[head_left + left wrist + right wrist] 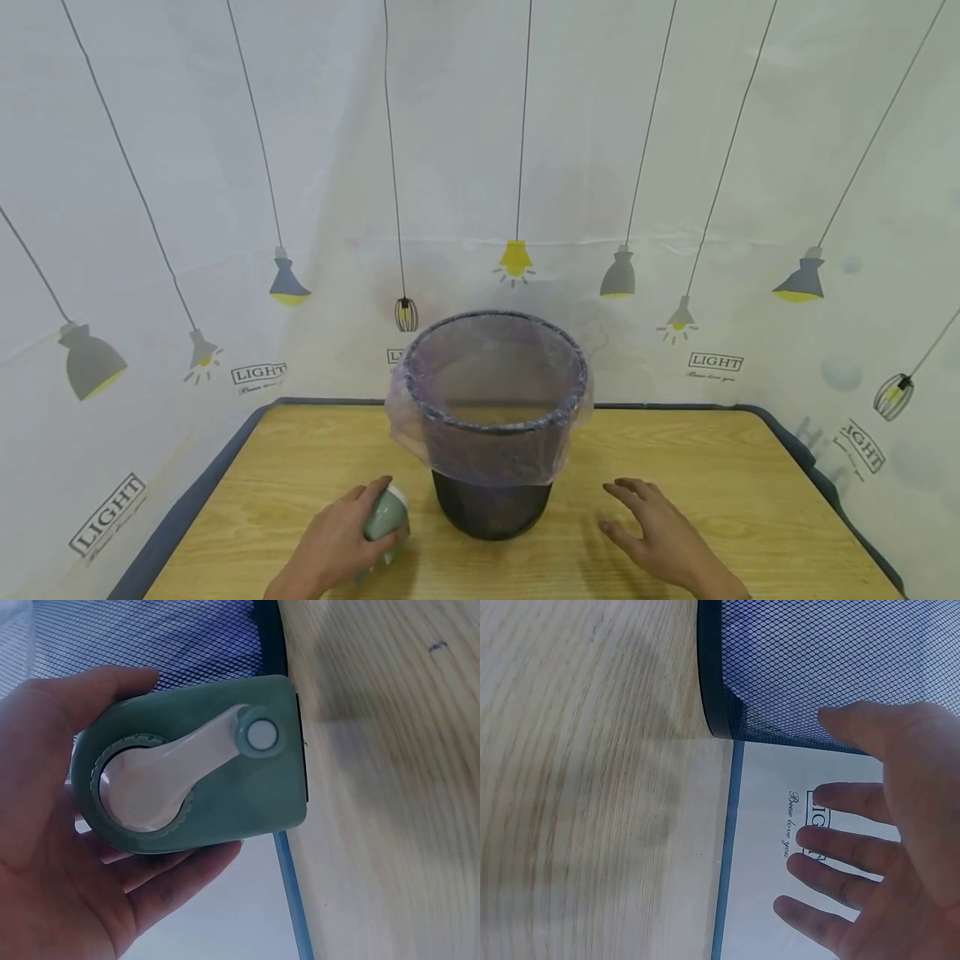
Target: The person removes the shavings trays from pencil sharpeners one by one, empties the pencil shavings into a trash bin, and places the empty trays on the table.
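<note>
My left hand (337, 535) grips a green hand-crank pencil sharpener (225, 780), thumb on one side and fingers on the other. Its white crank (187, 766) with a round knob faces the left wrist camera. In the head view the sharpener is left of a black mesh trash bin (491, 504), just over the table; whether its base touches the wood I cannot tell. To the right of the bin, my right hand (660, 533) holds nothing, its fingers (847, 847) spread apart. A thin purple bag (487, 454) lines the bin and folds over its rim.
The bin stands upright on a wooden table (675, 450) with a dark blue edge. Behind and at both sides hangs a pale backdrop (450, 167) printed with lamps and lettering.
</note>
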A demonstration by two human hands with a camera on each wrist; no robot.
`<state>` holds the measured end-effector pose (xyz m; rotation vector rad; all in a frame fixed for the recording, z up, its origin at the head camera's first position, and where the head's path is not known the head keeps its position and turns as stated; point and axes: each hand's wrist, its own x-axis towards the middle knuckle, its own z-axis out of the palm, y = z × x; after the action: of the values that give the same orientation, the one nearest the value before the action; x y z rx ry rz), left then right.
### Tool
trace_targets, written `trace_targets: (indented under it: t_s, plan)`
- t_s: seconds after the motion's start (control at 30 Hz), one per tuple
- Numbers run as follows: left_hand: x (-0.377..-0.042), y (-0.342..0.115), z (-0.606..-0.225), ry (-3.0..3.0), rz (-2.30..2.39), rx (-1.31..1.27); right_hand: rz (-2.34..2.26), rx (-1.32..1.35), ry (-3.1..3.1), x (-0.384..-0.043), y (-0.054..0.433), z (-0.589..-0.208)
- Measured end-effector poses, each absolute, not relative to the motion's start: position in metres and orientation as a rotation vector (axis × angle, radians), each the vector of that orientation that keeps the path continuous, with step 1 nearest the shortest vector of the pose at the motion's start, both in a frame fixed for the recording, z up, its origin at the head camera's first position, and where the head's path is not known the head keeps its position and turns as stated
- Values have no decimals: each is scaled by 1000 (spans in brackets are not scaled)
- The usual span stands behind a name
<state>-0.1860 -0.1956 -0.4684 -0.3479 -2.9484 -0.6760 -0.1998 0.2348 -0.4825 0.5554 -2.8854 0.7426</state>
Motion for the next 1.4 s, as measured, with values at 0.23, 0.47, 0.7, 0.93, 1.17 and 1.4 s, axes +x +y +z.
trace_targets:
  t_s: [0.23,0.47,0.7,0.93,1.17,1.4]
  plan:
    - [-182,-194,-468,-2917,-647,-406,749,570,-2884,-200,234,-486]
    - [-180,-190,-467,-2919,-665,-466,779,577,-2897,-201,232,-487]
    - [-176,-185,-460,-2953,-688,-513,819,586,-2908,-202,229,-487]
    - [-173,-183,-458,-2962,-698,-554,845,578,-2939,-201,228,-486]
    - [-170,-180,-453,-2983,-695,-603,865,607,-2936,-199,228,-486]
    - [-169,-177,-449,-3004,-710,-645,882,634,-2936,-200,226,-487]
